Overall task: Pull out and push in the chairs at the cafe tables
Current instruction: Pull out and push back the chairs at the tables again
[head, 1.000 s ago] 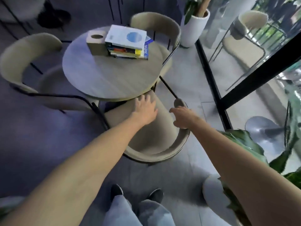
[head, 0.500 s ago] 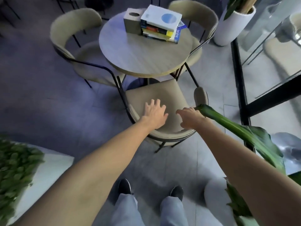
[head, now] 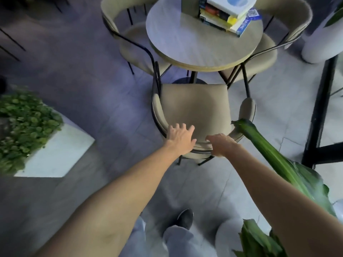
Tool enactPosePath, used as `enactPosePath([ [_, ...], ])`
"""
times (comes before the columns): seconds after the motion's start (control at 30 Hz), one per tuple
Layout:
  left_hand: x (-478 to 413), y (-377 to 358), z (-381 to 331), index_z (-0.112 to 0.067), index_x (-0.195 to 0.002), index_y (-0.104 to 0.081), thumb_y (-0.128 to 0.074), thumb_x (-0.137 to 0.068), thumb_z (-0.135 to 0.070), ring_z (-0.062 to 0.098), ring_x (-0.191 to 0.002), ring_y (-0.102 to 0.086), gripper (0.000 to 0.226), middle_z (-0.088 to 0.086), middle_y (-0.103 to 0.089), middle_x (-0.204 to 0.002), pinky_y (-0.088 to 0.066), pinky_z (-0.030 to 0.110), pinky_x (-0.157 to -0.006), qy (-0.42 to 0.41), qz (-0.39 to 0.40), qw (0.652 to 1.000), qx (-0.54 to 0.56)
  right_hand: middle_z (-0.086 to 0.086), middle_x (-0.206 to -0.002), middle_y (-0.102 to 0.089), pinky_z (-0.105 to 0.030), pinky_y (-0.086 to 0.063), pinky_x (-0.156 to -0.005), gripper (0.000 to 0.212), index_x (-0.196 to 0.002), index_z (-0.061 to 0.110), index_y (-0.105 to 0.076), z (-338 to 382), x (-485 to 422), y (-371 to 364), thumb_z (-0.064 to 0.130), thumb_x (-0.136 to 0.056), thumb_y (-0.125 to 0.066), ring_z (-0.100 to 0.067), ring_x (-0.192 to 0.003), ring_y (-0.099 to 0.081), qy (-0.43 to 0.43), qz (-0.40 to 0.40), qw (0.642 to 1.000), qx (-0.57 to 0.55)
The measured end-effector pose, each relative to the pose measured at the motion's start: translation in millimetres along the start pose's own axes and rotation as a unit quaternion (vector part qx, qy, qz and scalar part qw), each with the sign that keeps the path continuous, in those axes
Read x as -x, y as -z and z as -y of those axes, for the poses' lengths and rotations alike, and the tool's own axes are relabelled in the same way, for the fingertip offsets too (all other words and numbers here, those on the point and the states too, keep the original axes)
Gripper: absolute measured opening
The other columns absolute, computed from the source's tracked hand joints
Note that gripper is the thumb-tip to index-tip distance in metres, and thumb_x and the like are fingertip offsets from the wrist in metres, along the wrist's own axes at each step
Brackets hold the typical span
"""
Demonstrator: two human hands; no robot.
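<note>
Grey tiled floor [head: 92, 182] all around, seen from above. Round wooden desk [head: 185, 45] up top, used as the landmark. Stack of books [head: 226, 13] on the far part of the desk, with a small box [head: 189, 5] just beside the stack.

Nearest chair [head: 193, 108] pulled out on the near side of the desk, seat fully clear of the desk edge, curved backrest toward the viewer. Second chair [head: 130, 34] tucked partly under the left side of the desk. Third chair [head: 278, 34] tucked partly under the right side of the desk.

Left hand [head: 181, 140] resting on the top of the nearest chair's backrest, fingers [head: 182, 127] spread wide and reaching over toward the seat, grip loose and not wrapped around. Right hand [head: 221, 145] just beside it on the same backrest, fingers curled down over the rim, holding the chair.

White planter [head: 61, 154] full of small green leaves far to the left of the desk. Long green leaf [head: 263, 151] poking in on the near right, tip close to the backrest. White pot [head: 319, 49] to the right of the desk. Dark shoe [head: 184, 217] and pale trouser legs at the bottom, well on the near side of the desk.
</note>
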State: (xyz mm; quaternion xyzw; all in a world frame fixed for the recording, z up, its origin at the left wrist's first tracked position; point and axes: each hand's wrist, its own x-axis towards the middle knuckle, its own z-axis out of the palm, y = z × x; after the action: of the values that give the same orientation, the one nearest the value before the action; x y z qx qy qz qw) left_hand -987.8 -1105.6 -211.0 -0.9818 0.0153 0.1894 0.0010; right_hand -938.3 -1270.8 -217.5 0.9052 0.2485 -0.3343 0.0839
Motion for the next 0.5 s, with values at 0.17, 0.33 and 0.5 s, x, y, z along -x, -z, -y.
enactPosePath([
  [0.17,3,-20,-6,-0.022,-0.130,-0.050,-0.064,-0.086,-0.033,0.032,-0.119,-0.048,0.048,0.011,-0.052,-0.126,-0.034,0.044,-0.099,-0.015,0.051,0.997,-0.050,-0.003,-0.119,-0.067,-0.039,-0.044,-0.095,0.044,-0.129,0.023,-0.057,-1,-9,-20,0.007,-0.087,-0.054,-0.027,-0.115,-0.059,0.022,-0.044,0.998,0.037],
  [0.33,-5,-30,-1,-0.024,-0.128,-0.055,-0.052,-0.084,0.002,0.028,-0.114,-0.054,0.051,0.008,-0.060,-0.118,-0.033,0.038,-0.102,-0.030,0.029,0.999,-0.003,-0.004,-0.116,-0.067,-0.037,-0.042,-0.097,0.042,-0.122,0.026,-0.060,-14,-19,-35,0.002,-0.089,-0.049,-0.029,-0.112,-0.058,0.025,-0.068,0.997,0.018],
  [0.5,-8,-34,-4,-0.022,-0.128,-0.054,-0.039,-0.084,0.009,0.029,-0.111,-0.057,0.056,0.009,-0.063,-0.114,-0.032,0.040,-0.103,-0.033,0.014,0.999,0.015,-0.005,-0.118,-0.068,-0.037,-0.039,-0.101,0.041,-0.123,0.027,-0.060,-15,-23,-39,0.003,-0.092,-0.048,-0.029,-0.114,-0.059,0.029,-0.064,0.997,0.021],
])
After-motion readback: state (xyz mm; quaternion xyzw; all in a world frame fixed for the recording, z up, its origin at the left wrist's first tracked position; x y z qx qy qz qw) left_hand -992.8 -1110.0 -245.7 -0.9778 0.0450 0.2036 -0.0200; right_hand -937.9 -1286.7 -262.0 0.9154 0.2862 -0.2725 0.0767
